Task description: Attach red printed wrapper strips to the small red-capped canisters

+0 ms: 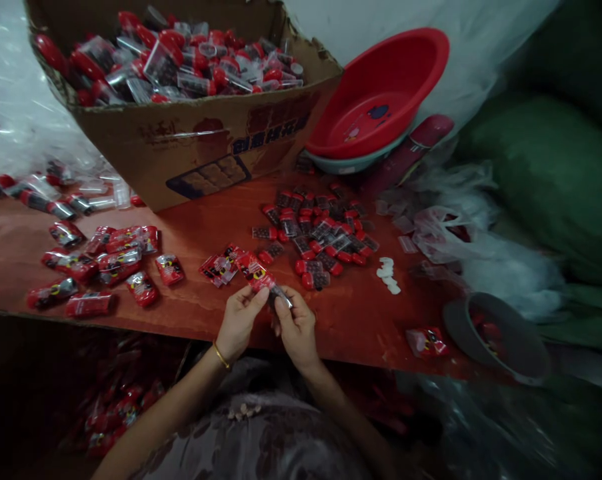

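At the surface's near edge, both hands pinch one red packet (257,272).
Left hand (238,321) grips the packet; right hand (295,327) holds a small vial (281,295) at its mouth. Filled packets (101,263) lie left, loose vials (321,233) wait ahead. Box (195,143) print is unreadable.

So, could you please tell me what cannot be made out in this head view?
- Printing on the red plastic sleeve pinched by the left hand: too small.
- Small clear tube at the right hand: fingers cover it.
- Grey round bowl: contents in shadow.
- Brown cardboard box: top cut off.
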`<state>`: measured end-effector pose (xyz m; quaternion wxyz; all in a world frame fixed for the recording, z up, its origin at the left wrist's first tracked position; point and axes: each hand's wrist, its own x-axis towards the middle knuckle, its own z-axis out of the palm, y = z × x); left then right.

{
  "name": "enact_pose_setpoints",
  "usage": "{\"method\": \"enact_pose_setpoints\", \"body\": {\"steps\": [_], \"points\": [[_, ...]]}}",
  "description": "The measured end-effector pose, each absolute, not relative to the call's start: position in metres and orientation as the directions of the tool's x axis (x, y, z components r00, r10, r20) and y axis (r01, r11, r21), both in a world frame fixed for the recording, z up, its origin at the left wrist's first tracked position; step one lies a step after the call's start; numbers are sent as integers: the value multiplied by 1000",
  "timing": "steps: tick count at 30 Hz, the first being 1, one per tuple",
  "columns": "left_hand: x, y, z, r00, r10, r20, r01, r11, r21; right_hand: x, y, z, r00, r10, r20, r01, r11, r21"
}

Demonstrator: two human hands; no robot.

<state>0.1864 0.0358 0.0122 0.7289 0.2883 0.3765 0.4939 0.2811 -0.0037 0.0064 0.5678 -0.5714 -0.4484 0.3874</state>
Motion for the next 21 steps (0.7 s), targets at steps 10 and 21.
{"method": "enact_pose_setpoints", "body": {"steps": [10,21], "points": [[180,41,25,284,922,-265,-447,372,814,272,-3,6,288,943,166,219,104,-970],[171,51,31,347,906,-241,-385,372,844,272,-3,7,216,948,234,302,163,-939]]}}
